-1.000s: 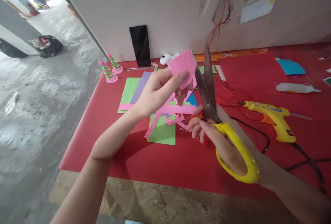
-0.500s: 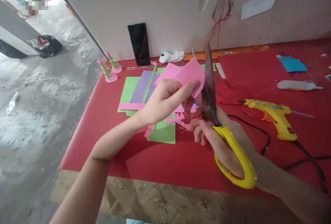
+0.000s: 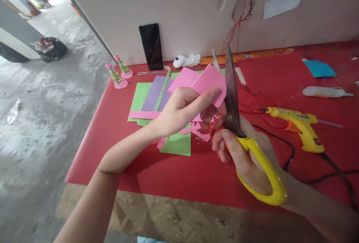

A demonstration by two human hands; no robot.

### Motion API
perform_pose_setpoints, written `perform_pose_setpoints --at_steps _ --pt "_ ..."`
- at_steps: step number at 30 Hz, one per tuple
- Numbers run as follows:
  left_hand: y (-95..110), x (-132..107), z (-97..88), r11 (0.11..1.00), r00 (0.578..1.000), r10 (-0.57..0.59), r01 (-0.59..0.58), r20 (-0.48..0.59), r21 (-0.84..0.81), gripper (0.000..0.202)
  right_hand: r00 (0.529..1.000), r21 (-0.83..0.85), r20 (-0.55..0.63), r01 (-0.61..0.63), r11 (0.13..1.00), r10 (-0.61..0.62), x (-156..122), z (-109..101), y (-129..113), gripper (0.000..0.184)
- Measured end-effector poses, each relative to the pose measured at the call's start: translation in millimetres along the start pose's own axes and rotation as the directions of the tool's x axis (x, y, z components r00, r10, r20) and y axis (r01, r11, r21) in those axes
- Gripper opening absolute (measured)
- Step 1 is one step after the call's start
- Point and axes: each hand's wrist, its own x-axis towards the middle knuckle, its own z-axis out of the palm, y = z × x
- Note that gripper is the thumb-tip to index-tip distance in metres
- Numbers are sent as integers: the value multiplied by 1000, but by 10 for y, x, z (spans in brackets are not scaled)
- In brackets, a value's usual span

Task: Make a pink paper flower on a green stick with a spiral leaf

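Observation:
My left hand (image 3: 190,106) pinches a piece of pink paper (image 3: 210,82) between thumb and fingers, holding it above the table. In my right hand (image 3: 238,153) is a pair of scissors (image 3: 232,89) with yellow and red handles, blades parted and pointing up. The paper's right edge is at the blades; whether it lies between them I cannot tell. Beneath my hands is a stack of green paper (image 3: 176,145), purple paper (image 3: 153,93) and pink strips (image 3: 144,114), with pink scraps (image 3: 196,128) around it.
A yellow glue gun (image 3: 300,123) with a black cord lies right, below a white bottle (image 3: 327,92) and blue paper (image 3: 319,68). Two small paper flowers (image 3: 120,82) stand at the left edge. A phone (image 3: 151,46) leans on the wall beside a white object (image 3: 179,61).
My right hand and the scissors have shifted slightly right. The pink paper in my left hand has also moved a little to the right.

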Motion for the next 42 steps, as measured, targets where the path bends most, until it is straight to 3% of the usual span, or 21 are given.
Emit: perform_pose_setpoints --at_steps 16,19,21,23,25,27,29,31,33,35,37,40,42 --pt "-33 27 -135 997 997 77 -77 21 9 47 998 -26 -21 -55 998 55 38 -49 -126 21" --pt "-32 34 -143 990 992 120 -122 30 77 49 984 113 -13 -176 978 179 62 -83 -111 24" --pt "-29 40 -143 949 983 182 -184 34 256 48 962 280 31 -270 921 273 97 -132 -109 27" --pt "-43 44 -139 808 955 292 -269 40 523 41 949 380 108 -315 870 296 143 -197 -110 35" --pt "-77 42 -134 576 908 408 -333 90 746 31 946 389 184 -321 864 269 188 -258 -108 49" --pt "-121 31 -131 345 859 483 -367 172 864 35 946 392 221 -309 867 237 224 -296 -99 61" --pt "-161 14 -128 166 794 550 -410 261 897 40 943 425 231 -320 847 240 244 -306 -90 60" --pt "-190 -2 -120 58 719 622 -438 311 897 40 941 467 241 -328 821 238 249 -296 -93 58" --pt "-206 -13 -100 30 675 674 -429 299 903 39 939 471 266 -324 820 219 244 -280 -116 58" --pt "-206 -22 -66 73 681 684 -419 261 905 40 938 426 255 -328 843 236 237 -268 -152 58" --pt "-179 -32 -30 201 724 652 -450 223 870 41 938 378 211 -338 862 276 230 -266 -178 54" --pt "-85 -45 -12 618 872 472 -434 132 655 44 946 388 202 -313 867 252 212 -283 -155 49" --pt "-8 -43 -37 871 962 237 -271 133 410 39 946 420 233 -307 854 225 195 -296 -117 45"
